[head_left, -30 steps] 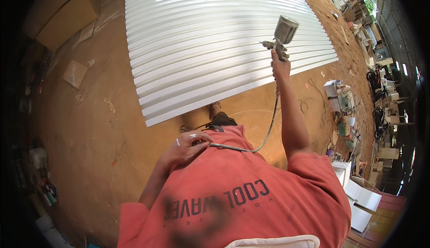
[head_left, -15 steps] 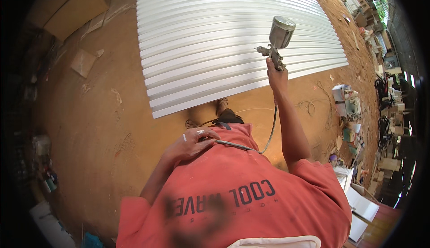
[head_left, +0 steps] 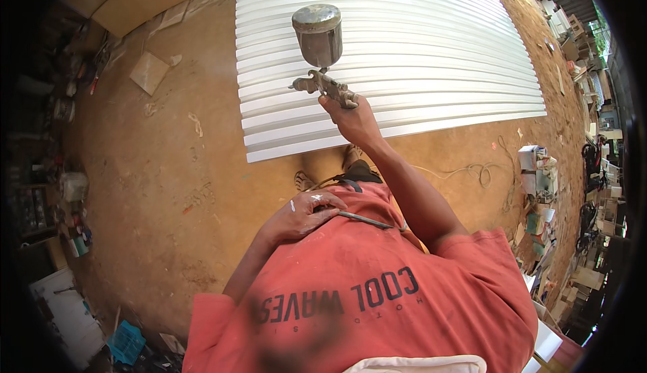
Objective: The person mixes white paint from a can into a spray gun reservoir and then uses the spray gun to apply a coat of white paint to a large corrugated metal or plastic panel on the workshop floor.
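Gripping the spray gun point(head_left: 322, 59), right hand point(head_left: 354, 122) aims at the white panel's point(head_left: 418, 43) near-left edge; left hand point(head_left: 301, 216) seemingly pinches the hose point(head_left: 367, 221); panel looks mostly coated

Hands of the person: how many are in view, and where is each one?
2. The right hand grips the spray gun over the white corrugated sheet; the left hand rests on the hose.

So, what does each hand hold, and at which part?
The right hand holds a worn metal spray gun with a cup on top by its handle. The left hand rests on a thin hose at the waist.
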A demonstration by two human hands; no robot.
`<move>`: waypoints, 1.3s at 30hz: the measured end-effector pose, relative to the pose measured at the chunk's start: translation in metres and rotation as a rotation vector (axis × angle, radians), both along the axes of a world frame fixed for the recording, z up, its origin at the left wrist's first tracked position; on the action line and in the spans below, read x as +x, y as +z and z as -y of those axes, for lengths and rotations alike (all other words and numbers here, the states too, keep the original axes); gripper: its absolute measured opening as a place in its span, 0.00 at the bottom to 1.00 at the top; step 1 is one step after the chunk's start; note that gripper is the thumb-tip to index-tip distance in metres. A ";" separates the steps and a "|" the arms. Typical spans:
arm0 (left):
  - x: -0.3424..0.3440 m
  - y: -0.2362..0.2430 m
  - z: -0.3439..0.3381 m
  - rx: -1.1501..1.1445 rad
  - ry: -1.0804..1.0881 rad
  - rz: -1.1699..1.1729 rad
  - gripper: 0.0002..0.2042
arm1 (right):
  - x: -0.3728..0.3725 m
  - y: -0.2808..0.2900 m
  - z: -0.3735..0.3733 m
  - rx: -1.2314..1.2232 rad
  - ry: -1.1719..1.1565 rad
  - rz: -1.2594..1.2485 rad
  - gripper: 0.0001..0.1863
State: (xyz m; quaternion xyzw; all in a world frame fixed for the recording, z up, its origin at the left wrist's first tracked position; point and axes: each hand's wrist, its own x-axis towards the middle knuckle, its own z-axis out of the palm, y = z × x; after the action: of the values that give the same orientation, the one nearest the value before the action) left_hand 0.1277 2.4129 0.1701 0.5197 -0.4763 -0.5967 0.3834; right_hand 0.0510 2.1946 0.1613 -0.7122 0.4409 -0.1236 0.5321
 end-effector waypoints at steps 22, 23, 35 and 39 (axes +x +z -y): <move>0.006 -0.013 0.032 -0.117 -0.163 -0.010 0.07 | -0.240 -0.016 0.099 -0.523 -1.049 -0.152 0.21; 0.006 -0.013 0.030 -0.110 -0.158 -0.007 0.07 | -0.237 -0.020 0.092 -0.507 -1.008 -0.117 0.21; 0.006 -0.006 0.016 -0.022 -0.097 -0.038 0.08 | -0.084 -0.024 -0.012 -0.202 -0.335 -0.010 0.15; 0.005 -0.002 0.011 -0.025 -0.076 -0.033 0.08 | -0.040 -0.018 -0.040 -0.099 -0.108 -0.043 0.20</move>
State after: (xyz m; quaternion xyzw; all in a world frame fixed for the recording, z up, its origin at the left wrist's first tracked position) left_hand 0.1322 2.4019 0.1677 0.4864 -0.4967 -0.6135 0.3746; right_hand 0.0113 2.2343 0.1437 -0.7154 0.4834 -0.1585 0.4790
